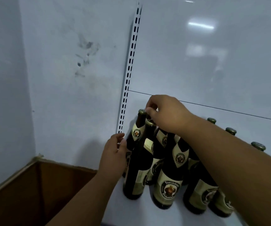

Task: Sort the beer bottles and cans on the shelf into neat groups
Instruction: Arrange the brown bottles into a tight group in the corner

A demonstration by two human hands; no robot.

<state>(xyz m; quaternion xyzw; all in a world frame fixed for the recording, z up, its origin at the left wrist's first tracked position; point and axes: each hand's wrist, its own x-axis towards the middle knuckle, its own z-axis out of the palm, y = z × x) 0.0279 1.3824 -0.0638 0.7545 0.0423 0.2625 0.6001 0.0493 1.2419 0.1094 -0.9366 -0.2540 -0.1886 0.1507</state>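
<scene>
The beer bottles [169, 180] stand upright in a tight cluster at the left end of the white shelf [131, 212], from its back edge toward its front edge. All carry dark glass and cream labels.

My right hand [164, 111] reaches over the cluster from the right. Its fingers are curled down around the top of a bottle in the back row; the cap of that bottle is hidden under the fingers, so I cannot tell exactly how it is gripped. Just to the left, the back-left bottle [139, 128] stands with its cap exposed, touching or nearly touching my right thumb.

My left hand [115, 154] lies with relaxed, nearly straight fingers against the left side of the cluster, touching the front-left bottle [139, 168] and the bottle behind it. It holds nothing.

My right forearm crosses above the right-hand bottles and covers their necks. Past the forearm, three more bottle caps [230, 130] show in a line along the back edge of the shelf.

A slotted white upright [130, 70] rises at the back left corner of the shelf, just beside the back-left bottle. An open cardboard box [38, 185] sits beyond the shelf's left edge, near my left forearm. A scuffed white wall [82, 62] stands behind it.
</scene>
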